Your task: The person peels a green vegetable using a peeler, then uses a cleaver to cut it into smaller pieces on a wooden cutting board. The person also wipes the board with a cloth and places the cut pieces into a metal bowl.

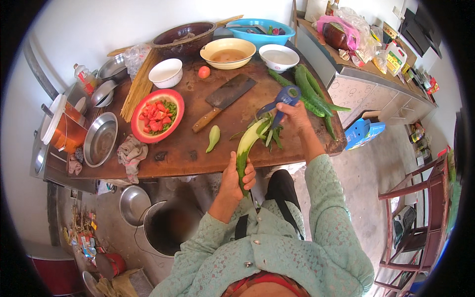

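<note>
My left hand [234,176] is wrapped round the lower end of a curved cucumber [245,143]. Its upper part is pale and peeled, while dark green skin shows near my fingers. My right hand [294,115] grips a blue peeler [287,96] just above the cucumber's top end. Green peel strips [275,138] lie on the wooden table [185,133] behind the cucumber. A short pale green piece [213,137] rests to its left. Farther back lies a cleaver [231,92] with a wooden handle. Several whole cucumbers [310,89] lie beyond my right hand.
A red-rimmed plate [177,117] holds cut tomato and chopped greens. Behind stand a white bowl [166,74], a tomato [204,72], a cream basin [227,62], another white bowl [279,63] and a blue basin [242,34]. A dark bucket [149,230] stands below the table's front edge.
</note>
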`<state>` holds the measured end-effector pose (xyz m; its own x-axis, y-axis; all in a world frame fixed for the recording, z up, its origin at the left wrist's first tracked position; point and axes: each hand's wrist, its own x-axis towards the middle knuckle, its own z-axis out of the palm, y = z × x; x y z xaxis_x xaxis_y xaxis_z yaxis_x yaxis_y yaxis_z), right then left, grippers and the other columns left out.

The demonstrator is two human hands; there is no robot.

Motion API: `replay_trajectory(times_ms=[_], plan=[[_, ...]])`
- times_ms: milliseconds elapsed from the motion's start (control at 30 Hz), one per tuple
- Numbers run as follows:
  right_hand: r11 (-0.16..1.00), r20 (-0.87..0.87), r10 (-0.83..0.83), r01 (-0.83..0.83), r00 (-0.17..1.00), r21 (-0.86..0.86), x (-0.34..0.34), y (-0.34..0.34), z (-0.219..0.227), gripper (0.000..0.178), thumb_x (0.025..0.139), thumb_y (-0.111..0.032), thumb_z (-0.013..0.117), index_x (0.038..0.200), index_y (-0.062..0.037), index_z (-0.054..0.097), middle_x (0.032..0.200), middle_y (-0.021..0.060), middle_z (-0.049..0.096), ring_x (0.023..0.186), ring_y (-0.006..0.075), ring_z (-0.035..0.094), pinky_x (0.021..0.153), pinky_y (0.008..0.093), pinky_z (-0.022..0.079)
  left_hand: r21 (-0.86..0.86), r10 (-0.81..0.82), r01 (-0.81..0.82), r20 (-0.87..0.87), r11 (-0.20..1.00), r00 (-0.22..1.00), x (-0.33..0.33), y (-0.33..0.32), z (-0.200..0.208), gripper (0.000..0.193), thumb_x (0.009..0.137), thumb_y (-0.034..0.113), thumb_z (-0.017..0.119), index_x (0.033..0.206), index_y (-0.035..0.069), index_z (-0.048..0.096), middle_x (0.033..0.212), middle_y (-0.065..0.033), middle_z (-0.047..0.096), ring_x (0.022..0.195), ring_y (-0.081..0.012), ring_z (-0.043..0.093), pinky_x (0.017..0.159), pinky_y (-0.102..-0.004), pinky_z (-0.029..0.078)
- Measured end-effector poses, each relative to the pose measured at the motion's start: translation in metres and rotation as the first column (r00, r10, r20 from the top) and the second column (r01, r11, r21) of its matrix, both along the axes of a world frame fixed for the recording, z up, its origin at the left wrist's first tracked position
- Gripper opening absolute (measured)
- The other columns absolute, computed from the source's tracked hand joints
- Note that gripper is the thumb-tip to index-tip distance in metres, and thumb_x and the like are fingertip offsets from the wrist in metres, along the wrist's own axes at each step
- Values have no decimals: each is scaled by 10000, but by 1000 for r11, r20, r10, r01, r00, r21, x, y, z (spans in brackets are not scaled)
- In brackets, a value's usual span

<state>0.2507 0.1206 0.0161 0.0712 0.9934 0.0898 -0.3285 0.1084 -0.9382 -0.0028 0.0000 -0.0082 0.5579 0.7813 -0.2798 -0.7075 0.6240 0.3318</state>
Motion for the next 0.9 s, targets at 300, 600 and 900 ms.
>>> replay_trajectory(times_ms=[300, 600, 900], plan=[[925, -54, -375, 378, 925, 47, 33, 3, -4, 258, 782, -144, 789, 964, -37, 641, 808, 30, 658, 627, 109, 620, 446, 202, 507, 18, 87, -87, -1, 996, 996, -1, 5, 3, 471, 1021, 494, 341, 978, 53, 502, 647, -14, 426, 431, -79, 376, 325, -229, 313], [996, -150, -82, 78, 985, -31, -5, -10, 15, 243, 806, -142, 764, 975, -19, 638, 799, 69, 672, 576, 109, 609, 409, 198, 486, 122, -27, 30, -28, 992, 999, -8, 4, 5, 498, 1008, 516, 358, 951, 47, 516, 612, -10, 407, 390, -79, 352, 298, -227, 282], [950, -420, -313, 284, 852, -131, 28, -8, -26, 201, 854, -218, 731, 983, -97, 635, 854, 19, 652, 691, 102, 620, 455, 191, 511, 195, -83, 84, -16, 977, 996, -19, 2, 2, 577, 947, 621, 395, 986, 58, 517, 629, -11, 417, 407, -82, 385, 320, -224, 307]])
